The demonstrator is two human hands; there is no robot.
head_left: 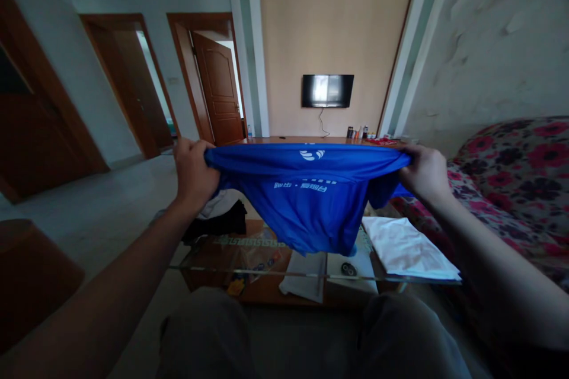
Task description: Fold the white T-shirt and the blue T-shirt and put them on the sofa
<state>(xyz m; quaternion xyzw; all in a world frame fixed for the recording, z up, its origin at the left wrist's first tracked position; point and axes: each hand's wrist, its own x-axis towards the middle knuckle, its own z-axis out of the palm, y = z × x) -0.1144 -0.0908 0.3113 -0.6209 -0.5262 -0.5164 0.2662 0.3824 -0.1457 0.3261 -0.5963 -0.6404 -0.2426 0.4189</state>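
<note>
1. Head view: both arms are stretched forward, holding a blue shirt [311, 201] up in the air between them, above the knees and in front of the glass tabletop [213, 257].
2. Left hand [192, 173], at 9 o'clock of the shirt: grip pressed together, fingers bunching the cloth's left end.
3. Right hand [424, 173], at 3 o'clock: grip likewise closed, pinching the right end of the cloth.
4. Upper edge is pulled taut and level between the hands; the rest hangs down in a loose belly towards 6 o'clock. My reading: the spread keeps the cloth flat and open. White lettering on it shows mirrored, so the print probably faces away.
5. Folded white cloth [406, 249] lies on the tabletop at 4 o'clock of the shirt, apart from it.
6. Dark and light clothes heap [220, 216] sits at 8 o'clock, just under the left hand.
7. Flowered sofa [515, 177] at right; wall television [328, 90] at 12 o'clock, far off.
</note>
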